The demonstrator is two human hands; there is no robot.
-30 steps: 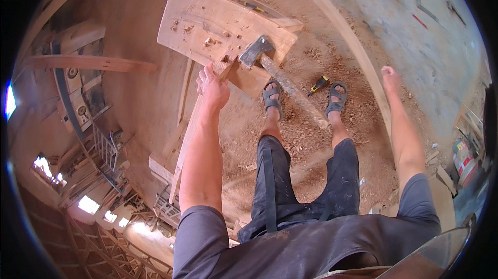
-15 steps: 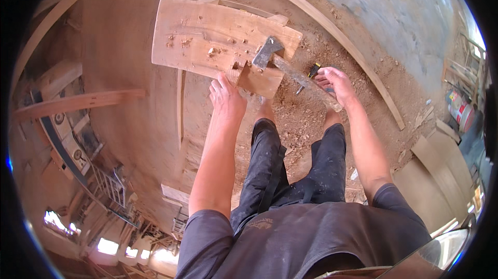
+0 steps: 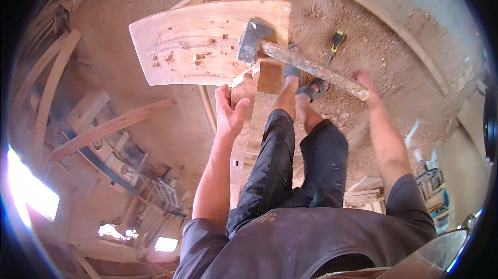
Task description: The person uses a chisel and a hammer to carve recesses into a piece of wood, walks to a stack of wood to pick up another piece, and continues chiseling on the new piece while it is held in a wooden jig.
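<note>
An axe (image 3: pixel 258 38) with a dark, worn head lies on a pale wooden board (image 3: pixel 179 45) that carries wood chips. Its long handle juts out past the board's right end. My left hand (image 3: pixel 231 115) is closed around the upper part of a long wooden beam (image 3: pixel 237 149), thumb across it. The beam's notched top meets the board's near edge. Beside and below the handle's end is my right hand (image 3: pixel 365 79); its fingers are blurred and partly hidden. On the floor beyond it lies a chisel (image 3: pixel 337 43) with a black-and-yellow handle.
My sandalled feet (image 3: pixel 314 89) stand close to the board. Wood chips (image 3: pixel 311 24) litter the floor. A long curved strip of timber (image 3: pixel 386 17) lies at the far right. Timber pieces (image 3: pixel 111 126) are at the left, and sheets (image 3: pixel 461 170) lean at the right.
The beam now slopes down toward me, and my left hand has shifted from its end onto its side. My right hand has moved outward past the axe handle. My head view has shifted.
</note>
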